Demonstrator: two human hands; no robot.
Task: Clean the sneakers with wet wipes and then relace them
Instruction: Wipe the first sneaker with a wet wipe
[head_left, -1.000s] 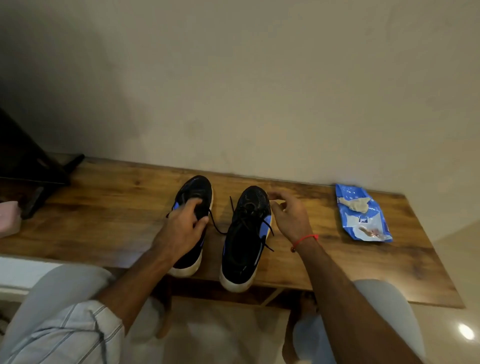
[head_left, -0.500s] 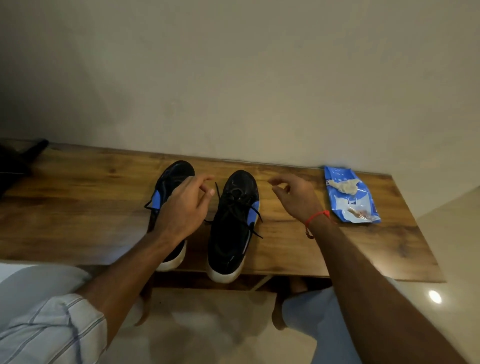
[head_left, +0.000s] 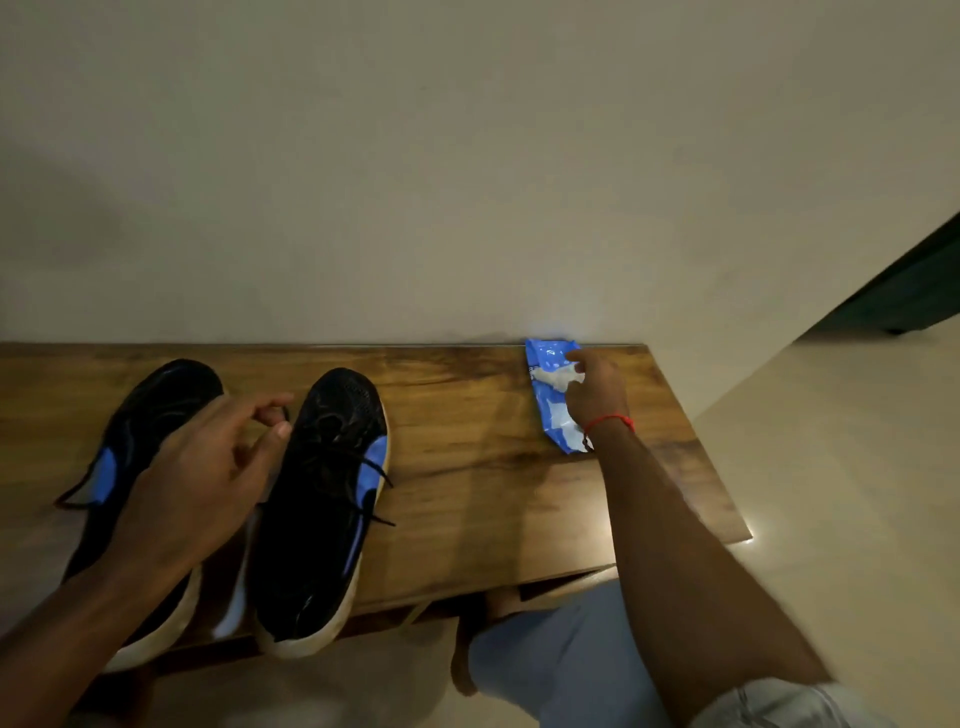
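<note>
On the wooden plank surface (head_left: 467, 467), two black mesh sneakers with blue side patches and cream soles lie side by side, the left sneaker (head_left: 156, 415) and right sneaker (head_left: 322, 499), black laces loose. Left hand (head_left: 208, 478) hovers above them, fingers loosely spread. Right hand (head_left: 595, 392) pinches a white wipe (head_left: 556, 375) atop the crinkled blue wet-wipe packet (head_left: 551, 410) by the wall.

You could read nothing here — the blue wipes pack (head_left: 551, 400) on the worktop (head_left: 467, 441) carried print, but it was too small and blurred to make out.
</note>
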